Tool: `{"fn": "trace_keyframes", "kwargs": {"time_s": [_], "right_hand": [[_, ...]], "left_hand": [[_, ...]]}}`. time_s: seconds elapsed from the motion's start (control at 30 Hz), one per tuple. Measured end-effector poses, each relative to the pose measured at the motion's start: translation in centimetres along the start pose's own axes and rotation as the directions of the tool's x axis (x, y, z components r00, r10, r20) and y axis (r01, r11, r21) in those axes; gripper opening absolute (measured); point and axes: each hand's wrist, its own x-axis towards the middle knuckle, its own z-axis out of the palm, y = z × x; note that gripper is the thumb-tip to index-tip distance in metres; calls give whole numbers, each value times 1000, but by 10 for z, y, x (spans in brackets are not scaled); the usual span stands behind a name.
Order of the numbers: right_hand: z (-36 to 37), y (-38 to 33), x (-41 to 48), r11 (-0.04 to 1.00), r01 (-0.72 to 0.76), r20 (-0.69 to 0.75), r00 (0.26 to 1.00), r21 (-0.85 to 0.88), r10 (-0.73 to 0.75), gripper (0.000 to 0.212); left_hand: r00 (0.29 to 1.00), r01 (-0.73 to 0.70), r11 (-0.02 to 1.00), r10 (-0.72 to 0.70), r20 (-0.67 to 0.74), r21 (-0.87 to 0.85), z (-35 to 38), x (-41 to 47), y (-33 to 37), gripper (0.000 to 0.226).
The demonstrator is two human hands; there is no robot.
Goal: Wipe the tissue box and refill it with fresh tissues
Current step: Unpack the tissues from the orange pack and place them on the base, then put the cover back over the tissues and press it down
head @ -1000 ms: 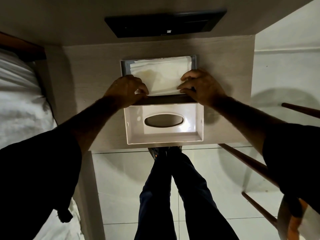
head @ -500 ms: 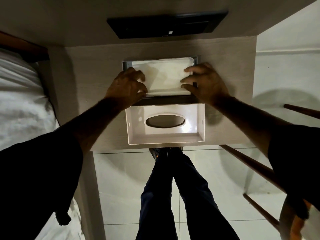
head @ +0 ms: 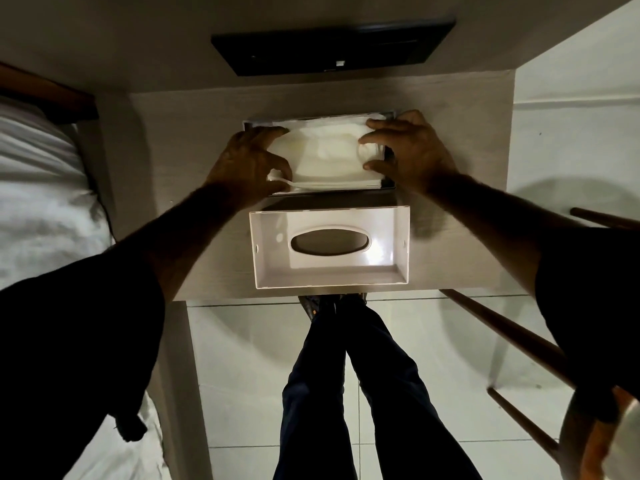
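Observation:
A stack of white tissues [head: 325, 157] lies in the dark base tray [head: 332, 194] of the tissue box on a pale wooden bedside table [head: 194, 133]. My left hand [head: 246, 164] presses on the stack's left end, thumb at the front corner. My right hand [head: 412, 150] presses on the right end, fingers spread over the top sheet, which is bunched between the hands. The white box cover [head: 329, 247] with its oval slot lies upside down just in front of the tray, touching it.
A black panel [head: 332, 46] is set in the wall behind the table. A bed with white sheets [head: 38, 202] stands at the left. Wooden chair legs [head: 502, 334] stand at the right over white floor tiles. My legs are below the table's front edge.
Both hands have slid from the stack's near edge farther back onto its ends. The top sheet, flat before, is now rumpled between them.

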Motion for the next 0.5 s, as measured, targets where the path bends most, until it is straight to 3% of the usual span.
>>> {"fn": "trace_keyframes", "kwargs": {"time_s": [0.1,0.23,0.33,0.5], "right_hand": [[-4,3,-15,998,68,-89,994,15,-67,43],[-8,8,-63,972,230,-215,948,-39,-233,28],[-7,13,-101,930,356,-174,914,-90,-367,25],[0,27,-124,886,461,15,887,-56,-461,32]], "left_hand": [[996,-56,996,60,-60,74,-3,-12,-2,34],[945,-147,983,173,-276,112,3,-56,0,25],[935,-314,943,328,-138,114,15,-91,0,32],[934,-341,938,346,-93,67,29,-113,-1,32]]}}
